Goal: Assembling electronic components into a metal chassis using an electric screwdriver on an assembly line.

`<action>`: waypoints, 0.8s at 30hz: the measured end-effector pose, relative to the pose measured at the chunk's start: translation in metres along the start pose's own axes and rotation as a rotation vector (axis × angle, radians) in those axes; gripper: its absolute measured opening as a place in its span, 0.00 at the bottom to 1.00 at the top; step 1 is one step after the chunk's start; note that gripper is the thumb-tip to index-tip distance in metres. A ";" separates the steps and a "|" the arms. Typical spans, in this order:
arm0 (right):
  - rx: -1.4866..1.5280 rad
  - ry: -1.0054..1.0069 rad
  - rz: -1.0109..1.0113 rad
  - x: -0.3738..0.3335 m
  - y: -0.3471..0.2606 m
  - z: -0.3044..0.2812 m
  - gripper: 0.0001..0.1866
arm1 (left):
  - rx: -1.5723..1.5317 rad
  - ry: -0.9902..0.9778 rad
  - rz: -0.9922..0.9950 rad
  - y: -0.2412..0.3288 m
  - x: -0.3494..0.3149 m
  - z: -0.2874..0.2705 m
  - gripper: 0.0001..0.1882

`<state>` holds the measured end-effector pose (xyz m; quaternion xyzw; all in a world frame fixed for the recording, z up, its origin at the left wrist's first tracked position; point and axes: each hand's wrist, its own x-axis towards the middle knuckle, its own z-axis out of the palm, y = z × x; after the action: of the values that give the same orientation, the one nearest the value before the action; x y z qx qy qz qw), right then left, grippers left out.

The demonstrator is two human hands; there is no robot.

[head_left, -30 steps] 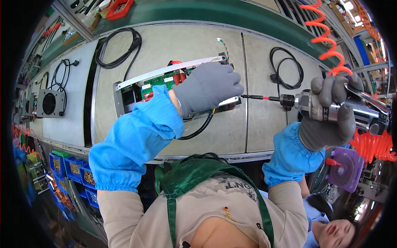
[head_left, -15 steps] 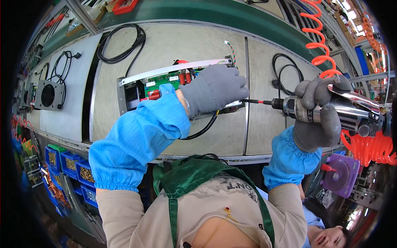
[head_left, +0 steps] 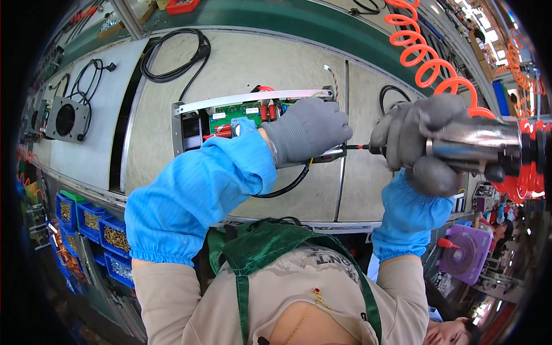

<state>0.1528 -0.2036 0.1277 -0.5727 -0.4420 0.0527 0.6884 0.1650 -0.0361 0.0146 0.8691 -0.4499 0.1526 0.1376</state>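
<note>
A long metal chassis point(head_left: 247, 99) lies on the worktable in front of me, with a green circuit board point(head_left: 234, 111) and red components inside. My left hand point(head_left: 316, 131), in a grey glove, is closed over the chassis's right end; its fingertips are partly hidden. A grey glove also covers my right hand point(head_left: 411, 135), which is wrapped around the front of a silver air screwdriver point(head_left: 483, 144). The screwdriver lies level, its bit point(head_left: 359, 147) pointing left at the chassis's right end. Whether the tip sits in a screw cannot be made out. A black cable point(head_left: 287, 188) curves out below the chassis.
Coiled black cable point(head_left: 150, 63) lies behind the chassis. At left stands a square grey fan unit point(head_left: 66, 119). An orange-red spiral hose point(head_left: 425, 54) hangs at right. Blue bins point(head_left: 118, 236) of small hardware are lower left; a purple fan point(head_left: 463, 253) and another person point(head_left: 451, 332) are lower right.
My right hand has moved forward along the screwdriver and now covers its front. The screwdriver's body appears larger and nearer. My left hand keeps its place on the chassis; the view has shifted slightly.
</note>
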 end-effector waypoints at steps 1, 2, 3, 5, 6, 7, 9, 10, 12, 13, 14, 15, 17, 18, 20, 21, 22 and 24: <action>-0.119 0.209 0.077 -0.001 -0.002 0.009 0.28 | 0.000 0.006 -0.003 0.001 0.000 0.001 0.04; -0.128 0.269 0.066 -0.002 0.001 0.011 0.27 | -0.019 0.006 -0.012 0.001 0.000 0.002 0.04; -0.130 0.264 0.067 -0.003 0.000 0.015 0.27 | -0.038 0.006 -0.020 0.002 0.000 0.002 0.04; -0.269 0.461 0.077 -0.005 -0.002 0.023 0.27 | -0.026 0.012 -0.033 0.005 0.002 0.001 0.03; -0.284 0.395 -0.004 -0.005 0.003 0.019 0.28 | -0.018 0.014 -0.037 0.006 0.003 0.003 0.03; -0.288 0.395 -0.002 -0.005 0.003 0.021 0.28 | -0.022 0.017 -0.035 0.006 0.004 0.004 0.03; -0.231 0.487 0.021 -0.003 0.003 0.028 0.30 | -0.006 0.016 -0.085 0.006 0.004 0.005 0.04; -0.136 0.488 -0.003 -0.008 0.004 0.022 0.32 | -0.004 0.017 -0.091 0.007 0.004 0.004 0.04; -0.129 0.482 -0.010 -0.013 0.002 0.014 0.32 | -0.011 -0.021 -0.129 0.008 0.005 0.003 0.04; -0.125 0.482 -0.018 -0.014 0.002 0.012 0.33 | -0.013 -0.020 -0.128 0.008 0.006 0.003 0.04; -0.226 0.463 -0.064 -0.014 0.006 0.010 0.29 | -0.002 0.005 -0.108 0.008 0.007 0.004 0.04; -0.224 0.461 -0.060 -0.016 0.009 0.009 0.29 | 0.008 0.028 -0.093 0.007 0.006 0.005 0.03; -0.152 0.445 -0.082 -0.021 0.010 0.007 0.27 | -0.006 0.019 -0.090 0.004 0.004 0.008 0.04; -0.143 0.350 -0.087 -0.023 0.005 0.005 0.26 | -0.017 0.013 -0.076 0.004 0.005 0.006 0.04; -0.148 0.315 -0.092 -0.024 0.001 0.006 0.26 | -0.027 -0.028 -0.092 0.006 0.008 0.003 0.05; -0.148 0.277 -0.098 -0.025 0.001 0.007 0.27 | -0.033 -0.071 -0.111 0.006 0.009 0.002 0.06; -0.160 0.311 -0.102 -0.026 0.001 0.010 0.27 | -0.032 -0.070 -0.112 0.006 0.009 0.002 0.06; -0.167 0.357 -0.117 -0.028 0.003 0.011 0.27 | -0.018 -0.083 -0.107 0.006 0.009 0.002 0.06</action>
<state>0.1299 -0.2112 0.1091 -0.6014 -0.3483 -0.1263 0.7079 0.1652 -0.0472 0.0169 0.8961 -0.4096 0.1049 0.1347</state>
